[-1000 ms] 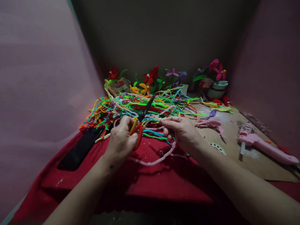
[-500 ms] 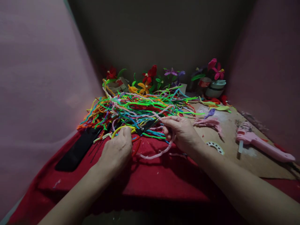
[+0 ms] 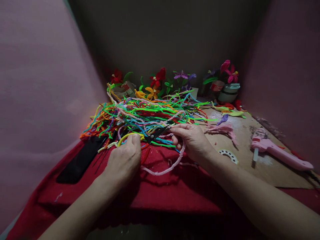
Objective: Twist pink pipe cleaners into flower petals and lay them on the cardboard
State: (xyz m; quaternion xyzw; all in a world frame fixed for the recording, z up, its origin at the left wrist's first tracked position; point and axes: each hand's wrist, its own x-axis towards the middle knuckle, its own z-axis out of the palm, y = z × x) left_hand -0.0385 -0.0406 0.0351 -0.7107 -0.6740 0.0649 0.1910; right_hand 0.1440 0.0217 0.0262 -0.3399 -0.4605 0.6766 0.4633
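Note:
My left hand (image 3: 126, 153) is closed round the handles of a pair of scissors (image 3: 156, 135) with black blades and a yellow handle loop. The blades look nearly together, and their tips point up and right to the fingertips of my right hand (image 3: 188, 136). Between thumb and fingers, that hand pinches a pink pipe cleaner (image 3: 163, 172), whose length hangs in a curve under both hands. The pinched end lies right at the blade tips. Just behind both hands spreads a tangled heap of coloured pipe cleaners (image 3: 155, 110).
A black phone-like slab (image 3: 77, 166) lies on the red cloth (image 3: 175, 200) at left. On the cardboard (image 3: 240, 170) at right are a pink glue gun (image 3: 277, 150), a white perforated piece (image 3: 228, 156) and pink fuzzy strands (image 3: 223, 130). Several pipe-cleaner flowers (image 3: 156, 80) stand at the back.
The scissor blades have come closer together at the pink pipe cleaner's end. The short pink bit that stuck out past the blades no longer shows there. Both hands stay nearly in place.

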